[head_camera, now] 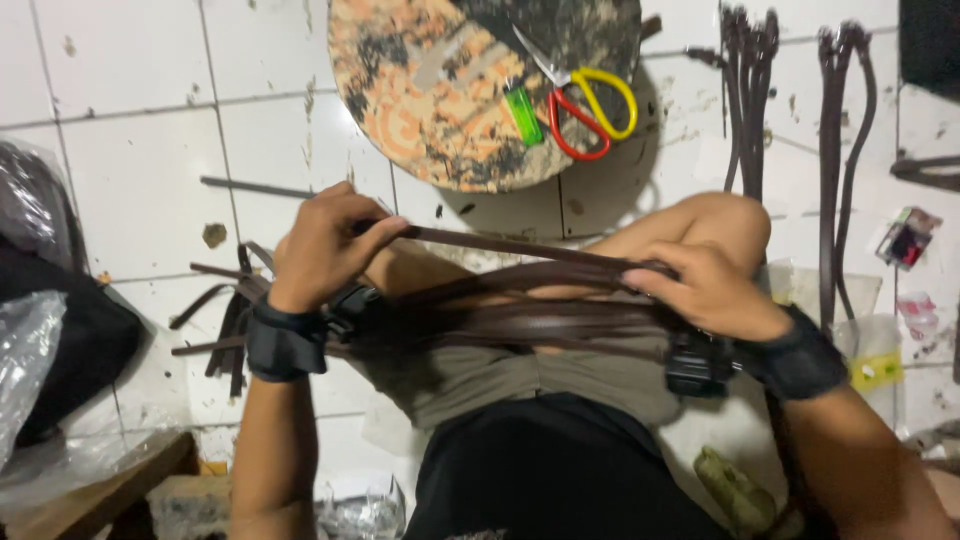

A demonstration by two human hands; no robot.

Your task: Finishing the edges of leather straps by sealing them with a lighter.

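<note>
While stretched, strap spans both hands.

White tiled floor carries round board, strap bundles.

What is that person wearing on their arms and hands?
Both arms are bare, with no sleeves or gloves. Behind the left hand sits a wide black wristband; behind the right hand, a matching black band.

strap ends hidden behind left wrist, blurred
</note>
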